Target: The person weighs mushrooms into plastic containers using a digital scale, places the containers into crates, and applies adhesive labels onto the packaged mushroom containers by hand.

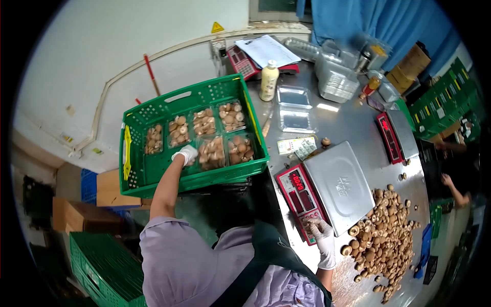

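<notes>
My left hand point(186, 155), in a white glove, reaches into a green crate point(189, 180) beside packs of brown mushrooms point(211, 152); its fingers are partly hidden, and what they hold cannot be made out. Several clear packs of mushrooms sit in the crate. My right hand point(321, 236), also gloved, is at the lower edge of a red scale point(302, 200), its fingers bent together near the buttons. Something small may be between them, too small to name. The scale's metal plate point(340, 187) bears nothing. A pile of loose mushrooms point(383, 238) lies right of it.
Behind the scale are an open clear tray point(296, 119), a bottle point(269, 81) and stacked trays point(337, 82). A second scale point(391, 137) stands farther right. Another person's arm point(454, 189) shows at the right edge. Stacked green crates point(105, 271) stand at lower left.
</notes>
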The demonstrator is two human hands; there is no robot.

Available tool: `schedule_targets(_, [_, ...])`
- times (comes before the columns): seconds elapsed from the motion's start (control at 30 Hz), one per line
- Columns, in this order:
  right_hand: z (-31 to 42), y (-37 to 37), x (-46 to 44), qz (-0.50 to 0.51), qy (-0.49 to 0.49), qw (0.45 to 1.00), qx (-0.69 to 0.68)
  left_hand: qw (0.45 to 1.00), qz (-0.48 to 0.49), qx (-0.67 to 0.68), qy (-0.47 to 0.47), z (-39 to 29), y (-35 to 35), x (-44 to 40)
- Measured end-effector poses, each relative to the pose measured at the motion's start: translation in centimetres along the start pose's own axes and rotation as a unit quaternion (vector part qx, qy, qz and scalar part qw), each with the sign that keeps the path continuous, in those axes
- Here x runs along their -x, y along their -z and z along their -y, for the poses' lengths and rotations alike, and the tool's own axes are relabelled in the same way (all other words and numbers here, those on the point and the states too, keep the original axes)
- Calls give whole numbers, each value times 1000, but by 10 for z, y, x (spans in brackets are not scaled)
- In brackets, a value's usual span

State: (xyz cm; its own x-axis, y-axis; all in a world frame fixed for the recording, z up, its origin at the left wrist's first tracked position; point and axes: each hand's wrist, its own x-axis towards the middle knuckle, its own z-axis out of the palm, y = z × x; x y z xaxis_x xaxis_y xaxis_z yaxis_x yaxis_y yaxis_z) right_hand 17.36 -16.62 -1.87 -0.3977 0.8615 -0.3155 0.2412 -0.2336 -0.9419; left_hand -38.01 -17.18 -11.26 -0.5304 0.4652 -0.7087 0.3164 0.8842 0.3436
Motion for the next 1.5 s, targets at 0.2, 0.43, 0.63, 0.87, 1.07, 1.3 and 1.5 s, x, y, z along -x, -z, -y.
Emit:
schedule_targets(0.2, [-7, 12, 15, -86, -9, 996, -19, 933, -166, -286, -141, -88, -19, 21])
schedule_targets(0.43, [-9, 23, 33, -166, -42, 985, -17, 728, -292, 28, -619, -260, -81, 85])
schedule_targets(0.63, [-24, 28, 50, -219, -33, 975, -25, 664, -171, -244, -685, -311, -151, 18])
schedule_targets(0.87, [-32, 34, 77, -271, -64, 957, -76, 668, -145, -377, -625, -326, -150, 23])
schedule_targets(1.07, [-36, 39, 80, -273, -73, 957, -62, 646, -166, -415, -619, -330, -153, 11])
schedule_targets(1.3, [-30, 41, 77, -265, -71, 961, -24, 620, -185, -444, -620, -328, -161, 12])
schedule_targets(1.5, [-33, 43, 76, -265, -77, 961, -24, 623, -217, -394, -640, -321, -170, 15])
